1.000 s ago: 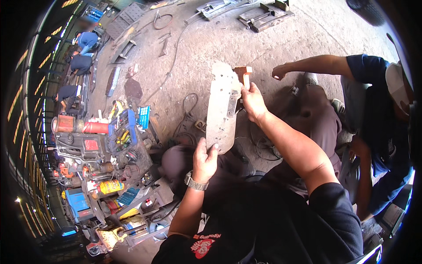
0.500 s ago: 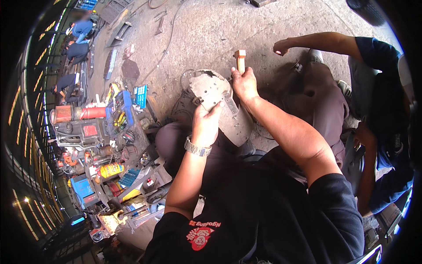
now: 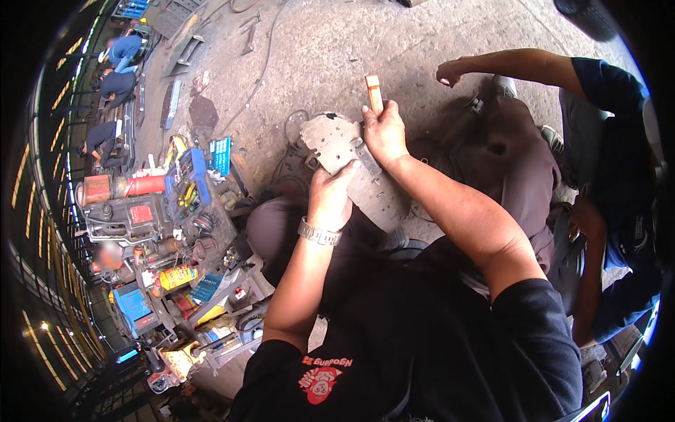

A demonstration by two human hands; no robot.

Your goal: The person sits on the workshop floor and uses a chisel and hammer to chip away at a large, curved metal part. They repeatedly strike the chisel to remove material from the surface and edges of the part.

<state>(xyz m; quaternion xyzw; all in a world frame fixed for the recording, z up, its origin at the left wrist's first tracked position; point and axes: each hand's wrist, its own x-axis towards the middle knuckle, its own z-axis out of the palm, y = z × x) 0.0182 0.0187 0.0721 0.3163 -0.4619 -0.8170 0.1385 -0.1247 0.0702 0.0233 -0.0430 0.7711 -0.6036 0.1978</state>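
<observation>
A worn grey metal plate (image 3: 327, 144), rounded in outline and pierced by several small holes, lies tilted above my lap. Its far edge is ragged, with a larger dark notch. My left hand (image 3: 330, 197) grips its left side, thumb on top and fingers underneath. Closed around a narrow orange-brown bar (image 3: 373, 95), which looks wooden, is my right hand (image 3: 385, 137) at the plate's upper right edge. The bar's squared end sticks out beyond my fist; its lower part is hidden. A narrow strip on the plate runs beside my right hand.
Tools crowd the left side: a blue case (image 3: 197, 176), a yellow bottle (image 3: 176, 276), a blue box (image 3: 133, 307). Close on the right sits a co-worker (image 3: 612, 155), one arm (image 3: 517, 67) stretched forward. A cable (image 3: 267, 67) crosses the concrete floor (image 3: 330, 56). Other people (image 3: 116, 84) crouch far left.
My right hand has shifted slightly left with the bar, whose end now leans left and sits closer to my fist. The plate has turned a little; my left hand keeps its hold.
</observation>
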